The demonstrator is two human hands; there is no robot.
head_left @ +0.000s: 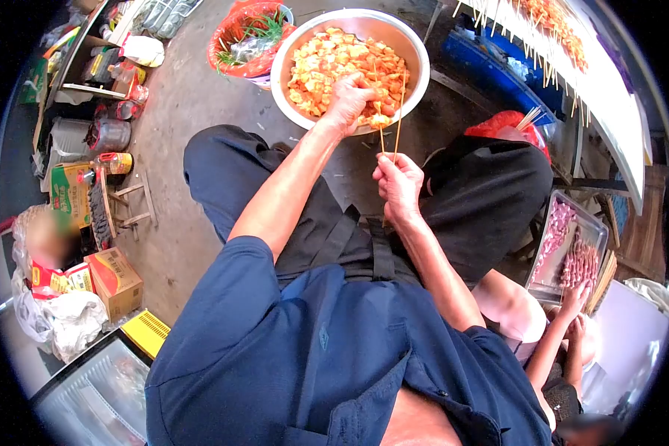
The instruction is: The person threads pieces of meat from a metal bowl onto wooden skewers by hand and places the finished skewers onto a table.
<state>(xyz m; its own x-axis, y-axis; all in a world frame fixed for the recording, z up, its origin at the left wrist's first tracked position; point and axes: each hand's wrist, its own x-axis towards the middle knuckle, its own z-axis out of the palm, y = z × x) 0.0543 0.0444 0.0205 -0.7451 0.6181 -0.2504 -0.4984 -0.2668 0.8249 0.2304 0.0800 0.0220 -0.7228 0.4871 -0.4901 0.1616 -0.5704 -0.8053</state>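
A metal bowl [421,82] full of orange, sauce-coated meat chunks [320,63] sits in front of my knees. Inside it, my left hand [347,104] has its fingers pinched at a meat chunk beside a skewer; the fingertips are partly hidden. Below the rim, my right hand [399,184] is closed around thin bamboo skewers [399,130], two of which show, pointing up over the bowl. Orange chunks [380,120] are on the left skewer near its lower part.
Loaded skewers lie on a white table [609,97] at upper right. A co-worker's hand [574,299] touches a metal tray [543,271] of meat skewers. A red-bagged bucket [223,46] stands left of the bowl. Boxes, bottles and a small stool [135,201] line the left.
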